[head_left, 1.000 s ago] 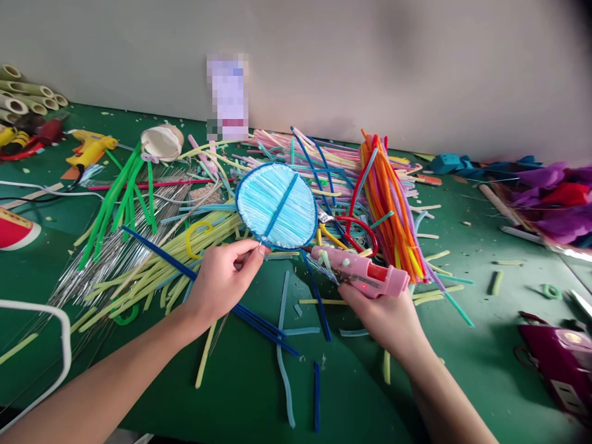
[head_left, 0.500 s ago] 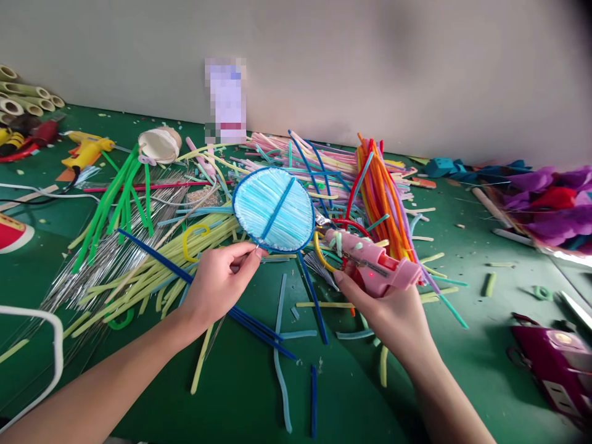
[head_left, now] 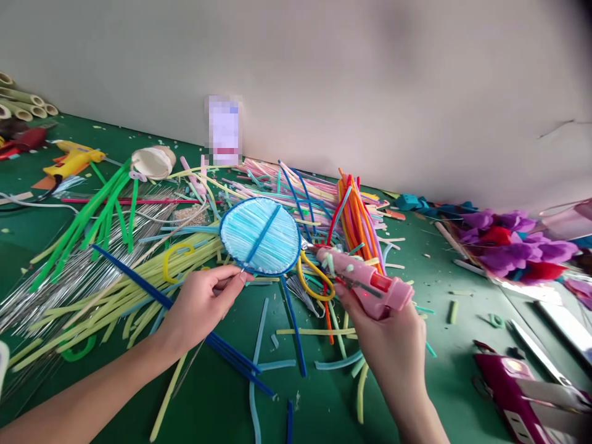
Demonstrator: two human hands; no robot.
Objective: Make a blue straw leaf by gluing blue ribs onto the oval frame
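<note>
Between the thumb and fingers of my left hand (head_left: 208, 305) is the lower edge of a light-blue oval pipe-cleaner piece (head_left: 245, 237), rimmed in dark blue with a dark blue strip across its face. My right hand (head_left: 386, 339) wraps round a pink hot glue gun (head_left: 363, 280), a small red light glowing on its side. The gun's metal nozzle points left and lies close to the oval's right rim; I cannot tell if they touch. Below the nozzle is a loop of yellow pipe cleaner (head_left: 303, 287). Dark blue pipe cleaners (head_left: 231, 351) lie under my left wrist.
Bundled orange and purple pipe cleaners (head_left: 361, 216) stand behind the glue gun. Green ones (head_left: 108, 216) spill from a pale cup (head_left: 152, 163) at left, near a yellow glue gun (head_left: 74, 160). Scissors (head_left: 539, 351), a purple power strip (head_left: 513, 394) and purple flowers (head_left: 509, 240) occupy the right.
The view has tilted up and turned slightly right, so the table things sit lower and further left. Both hands keep their holds, and the nozzle stays by the oval's right rim.
</note>
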